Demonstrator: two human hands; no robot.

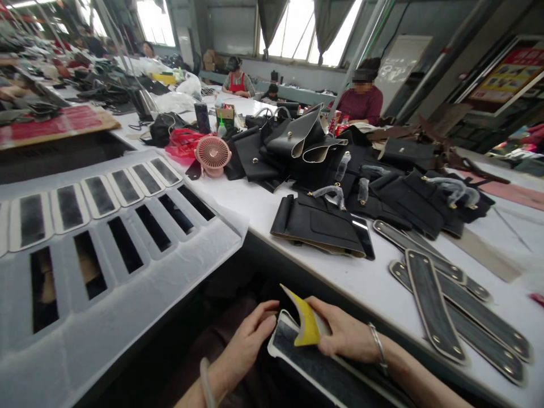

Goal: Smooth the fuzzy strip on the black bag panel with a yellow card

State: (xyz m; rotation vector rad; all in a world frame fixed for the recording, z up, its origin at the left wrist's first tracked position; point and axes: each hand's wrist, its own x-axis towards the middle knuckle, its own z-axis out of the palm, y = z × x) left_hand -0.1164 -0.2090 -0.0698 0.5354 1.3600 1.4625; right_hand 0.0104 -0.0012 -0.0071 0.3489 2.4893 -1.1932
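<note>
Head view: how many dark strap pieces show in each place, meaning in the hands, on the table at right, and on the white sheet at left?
In the hands: 1, a dark strap with yellow backing, held by left hand and right hand
On the table at right: 4 studded straps
On the white sheet: 7 strips
Total: 12

wall poster, print too blurred to read
</note>
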